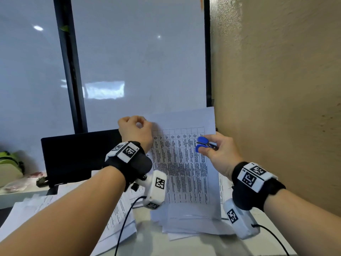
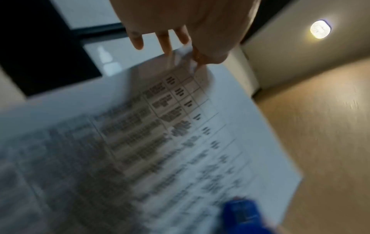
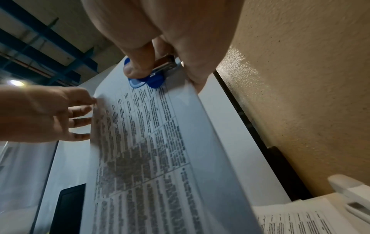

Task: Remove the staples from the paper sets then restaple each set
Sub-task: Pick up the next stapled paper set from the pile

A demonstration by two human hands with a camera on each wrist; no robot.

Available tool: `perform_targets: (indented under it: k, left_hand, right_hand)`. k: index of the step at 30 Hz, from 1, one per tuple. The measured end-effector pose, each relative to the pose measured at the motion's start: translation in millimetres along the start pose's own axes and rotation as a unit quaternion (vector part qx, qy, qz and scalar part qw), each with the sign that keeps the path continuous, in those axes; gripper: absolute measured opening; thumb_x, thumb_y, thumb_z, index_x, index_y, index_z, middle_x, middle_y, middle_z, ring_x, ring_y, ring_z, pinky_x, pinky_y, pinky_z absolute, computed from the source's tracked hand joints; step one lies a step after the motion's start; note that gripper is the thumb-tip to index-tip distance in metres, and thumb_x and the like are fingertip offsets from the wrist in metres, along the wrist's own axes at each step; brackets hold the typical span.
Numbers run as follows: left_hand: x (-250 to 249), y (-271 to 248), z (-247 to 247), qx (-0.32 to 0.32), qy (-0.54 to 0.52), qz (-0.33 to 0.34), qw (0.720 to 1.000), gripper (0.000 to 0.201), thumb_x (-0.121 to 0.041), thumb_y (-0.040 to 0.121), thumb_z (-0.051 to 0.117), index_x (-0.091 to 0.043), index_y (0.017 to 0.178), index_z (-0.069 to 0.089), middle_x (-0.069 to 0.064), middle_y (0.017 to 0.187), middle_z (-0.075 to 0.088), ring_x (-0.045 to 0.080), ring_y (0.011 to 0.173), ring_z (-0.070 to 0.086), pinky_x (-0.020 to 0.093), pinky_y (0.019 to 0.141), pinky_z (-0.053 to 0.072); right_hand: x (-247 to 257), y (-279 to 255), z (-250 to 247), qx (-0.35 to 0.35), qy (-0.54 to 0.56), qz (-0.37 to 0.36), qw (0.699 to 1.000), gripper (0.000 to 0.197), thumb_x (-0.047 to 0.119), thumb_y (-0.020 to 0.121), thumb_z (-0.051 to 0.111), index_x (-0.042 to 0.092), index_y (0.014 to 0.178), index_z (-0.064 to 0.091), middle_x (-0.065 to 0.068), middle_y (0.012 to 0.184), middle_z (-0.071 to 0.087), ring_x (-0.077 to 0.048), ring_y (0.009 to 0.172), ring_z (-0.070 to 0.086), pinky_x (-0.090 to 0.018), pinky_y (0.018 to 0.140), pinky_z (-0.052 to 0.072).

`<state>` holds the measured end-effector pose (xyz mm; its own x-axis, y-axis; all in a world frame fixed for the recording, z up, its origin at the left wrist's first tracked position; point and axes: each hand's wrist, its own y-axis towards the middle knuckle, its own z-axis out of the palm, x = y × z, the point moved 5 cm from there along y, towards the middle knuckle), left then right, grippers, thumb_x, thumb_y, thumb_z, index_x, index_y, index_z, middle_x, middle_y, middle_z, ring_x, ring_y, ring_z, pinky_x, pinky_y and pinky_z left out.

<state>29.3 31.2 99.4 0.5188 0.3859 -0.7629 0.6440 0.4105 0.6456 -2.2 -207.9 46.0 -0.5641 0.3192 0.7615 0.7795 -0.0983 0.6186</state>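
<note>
1. The left hand [image 1: 135, 131] pinches the top left corner of a paper set [image 1: 181, 163] between thumb and fingers, holding the printed sheets upright in the air above the desk [image 1: 156, 241]; in the left wrist view the other fingers [image 2: 138, 39] are spread behind the page.
2. The right hand [image 1: 219, 154] grips a blue-handled staple remover [image 1: 203, 145] between thumb and fingers, beside the right edge of the raised set, near its top; the right wrist view shows the thumb [image 3: 138, 63] pressing one blue handle, with the metal part against the paper.
3. The page facing the person carries a dense printed table; the text is too blurred to read.
4. More printed sheets [image 1: 184, 224] lie loosely stacked on the desk below the raised set, and another pile [image 1: 118, 215] lies to the left under the left forearm.
5. A white stapler [image 3: 352, 194] rests on papers at the desk's right edge, next to the beige wall [image 1: 276, 89].
6. A dark monitor [image 1: 77, 156] stands at the desk's far left, in front of a frosted glass panel [image 1: 138, 61].
</note>
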Motion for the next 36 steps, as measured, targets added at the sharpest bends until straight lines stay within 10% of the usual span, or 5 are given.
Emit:
perform_targets:
  k: [3, 7, 13, 31, 36]
  left_hand:
    - [4.0, -4.4, 5.9, -0.021, -0.126, -0.089, 0.988, 0.014, -0.032, 0.065, 0.055, -0.021, 0.058, 0.061, -0.001, 0.058, 0.052, 0.02, 0.056, 0.046, 0.03, 0.056, 0.04]
    - [8.8, -4.9, 7.4, -0.019, -0.074, -0.108, 0.991, 0.012, -0.037, 0.064, 0.06, -0.028, 0.063, 0.067, -0.007, 0.069, 0.061, 0.02, 0.068, 0.058, 0.036, 0.069, 0.055]
    - [2.7, -1.2, -5.5, -0.023, 0.176, -0.004, 0.984, 0.015, -0.043, 0.083, 0.059, -0.032, 0.074, 0.064, -0.008, 0.109, 0.054, 0.02, 0.116, 0.047, 0.037, 0.097, 0.036]
    - [-9.4, 12.5, 3.9, 0.014, 0.23, 0.114, 0.966, 0.016, -0.021, 0.09, 0.052, -0.011, 0.09, 0.064, 0.007, 0.088, 0.067, 0.03, 0.084, 0.058, 0.029, 0.072, 0.042]
    - [-8.3, 6.5, 10.5, 0.015, 0.122, 0.053, 0.991, 0.01, -0.018, 0.085, 0.054, -0.012, 0.083, 0.062, -0.002, 0.075, 0.058, 0.019, 0.071, 0.051, 0.024, 0.059, 0.035]
  right_hand:
    - [-3.0, -0.8, -0.2, 0.006, 0.014, 0.008, 1.0, 0.023, 0.003, 0.081, 0.073, 0.019, 0.097, 0.07, 0.0, 0.109, 0.057, -0.021, 0.119, 0.056, -0.024, 0.102, 0.045]
    - [-3.1, -2.4, -8.3, 0.0, 0.04, 0.009, 0.999, 0.023, -0.002, 0.084, 0.068, 0.006, 0.105, 0.067, 0.018, 0.09, 0.051, 0.008, 0.079, 0.054, 0.006, 0.064, 0.037]
    - [-3.0, -3.7, -7.6, -0.015, 0.024, 0.003, 1.0, 0.022, 0.003, 0.081, 0.073, 0.017, 0.098, 0.068, 0.014, 0.097, 0.059, -0.01, 0.092, 0.063, -0.017, 0.087, 0.047]
    - [0.2, -9.9, 3.4, 0.054, -0.007, -0.062, 0.997, 0.047, -0.004, 0.076, 0.073, 0.041, 0.088, 0.067, -0.003, 0.111, 0.057, -0.034, 0.129, 0.047, -0.048, 0.107, 0.041]
    - [-3.2, -7.5, -6.1, 0.022, 0.008, -0.022, 0.999, 0.035, 0.002, 0.08, 0.074, 0.035, 0.088, 0.066, -0.007, 0.114, 0.059, -0.02, 0.108, 0.061, -0.04, 0.104, 0.045]
